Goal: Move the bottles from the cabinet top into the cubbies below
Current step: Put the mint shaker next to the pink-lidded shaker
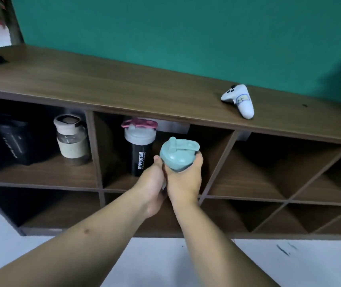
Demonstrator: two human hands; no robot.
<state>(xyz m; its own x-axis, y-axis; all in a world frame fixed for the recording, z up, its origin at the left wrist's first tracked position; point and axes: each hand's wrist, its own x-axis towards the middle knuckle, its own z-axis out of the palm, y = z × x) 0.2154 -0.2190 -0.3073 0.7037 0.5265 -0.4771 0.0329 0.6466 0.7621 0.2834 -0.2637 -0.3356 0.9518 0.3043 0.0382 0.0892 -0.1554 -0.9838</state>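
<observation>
Before the middle cubby (165, 162), left hand (154, 183) and right hand (183, 181) both grasp the teal bottle (176, 154).

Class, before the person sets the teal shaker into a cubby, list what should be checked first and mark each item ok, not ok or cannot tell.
1. Teal shaker held by both the left hand and right hand: ok.
2. Shaker lid closed: ok.
3. Space beside the black shaker in the middle cubby: ok.
4. Glass jar clear of the path: ok.
5. Cabinet top free of bottles: ok in view; only a white controller shows.
</observation>
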